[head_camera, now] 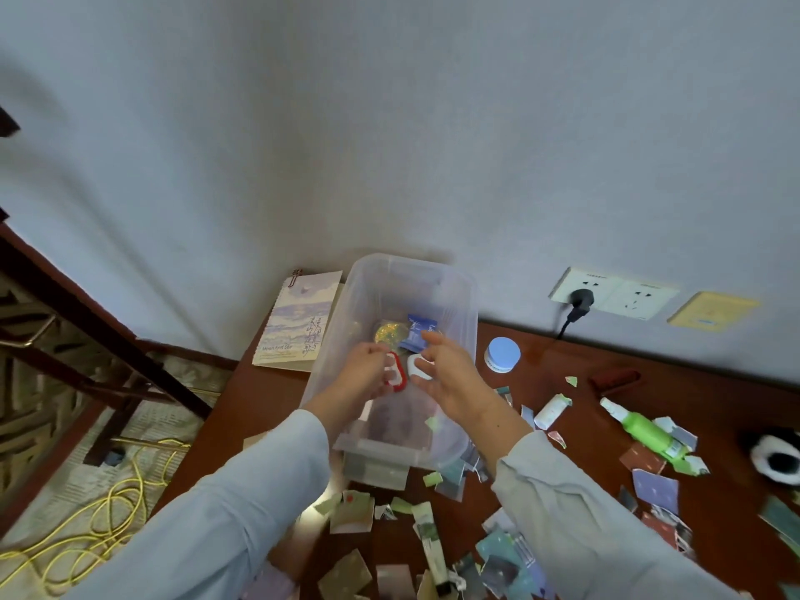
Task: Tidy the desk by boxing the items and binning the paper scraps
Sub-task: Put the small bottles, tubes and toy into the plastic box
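Observation:
A clear plastic box (pixel 465 305) stands on the brown desk (pixel 558 370) near the wall. Both my hands are inside it. My left hand (pixel 361 376) holds a small red-and-white item (pixel 396 372), fingers curled round it. My right hand (pixel 446 372) holds a small white item (pixel 417 366) beside it; its fingers look loosely spread, so the grip is unclear. A gold disc (pixel 388 333) and a blue packet (pixel 417 331) lie in the box. Several torn paper scraps (pixel 498 556) litter the desk in front and to the right.
A notebook (pixel 298 322) lies left of the box. Right of it are a round blue-lidded jar (pixel 502 355), a white tube (pixel 552 411), a green spray bottle (pixel 645 430) and a black-and-white plush (pixel 777 459). A plug (pixel 580 303) sits in the wall socket. Yellow cable (pixel 108 513) lies on the floor.

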Motion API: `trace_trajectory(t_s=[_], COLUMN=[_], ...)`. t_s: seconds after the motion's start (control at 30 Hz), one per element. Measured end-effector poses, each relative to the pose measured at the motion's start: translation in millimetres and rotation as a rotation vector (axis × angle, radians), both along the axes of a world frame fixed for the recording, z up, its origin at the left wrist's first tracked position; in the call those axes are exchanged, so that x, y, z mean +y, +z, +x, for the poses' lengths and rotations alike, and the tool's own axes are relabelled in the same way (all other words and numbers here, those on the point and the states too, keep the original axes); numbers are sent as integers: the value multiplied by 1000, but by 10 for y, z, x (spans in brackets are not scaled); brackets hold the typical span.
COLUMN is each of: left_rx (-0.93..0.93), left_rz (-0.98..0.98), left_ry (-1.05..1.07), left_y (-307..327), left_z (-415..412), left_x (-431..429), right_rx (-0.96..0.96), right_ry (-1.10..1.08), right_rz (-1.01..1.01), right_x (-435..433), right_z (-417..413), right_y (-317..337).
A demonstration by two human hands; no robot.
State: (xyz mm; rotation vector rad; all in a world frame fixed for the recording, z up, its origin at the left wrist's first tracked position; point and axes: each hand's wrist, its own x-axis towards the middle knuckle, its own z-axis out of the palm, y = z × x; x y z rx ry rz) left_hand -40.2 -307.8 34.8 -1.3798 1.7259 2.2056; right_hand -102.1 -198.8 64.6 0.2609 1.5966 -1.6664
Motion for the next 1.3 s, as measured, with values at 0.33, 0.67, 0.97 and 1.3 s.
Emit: trace_trajectory(t_s=[0.33,0.67,0.97,1.3], left_rx=[308,335,65,-240], left_rz=[-285,-303,-207,34], left_ry=[170,159,-31,-222], left_y=[477,141,-403,-793], left_z=[743,1277,1446,1402], left_x=[713,1334,1439,1405], right_rx=[224,60,-72,-109], right_ry=[-122,-167,-35,49], right_rz=[-15,102,250,388], right_x=[772,1228,1341,1334], right_z=[495,939,1241,1401], right_y=[181,-340,-702,-1024])
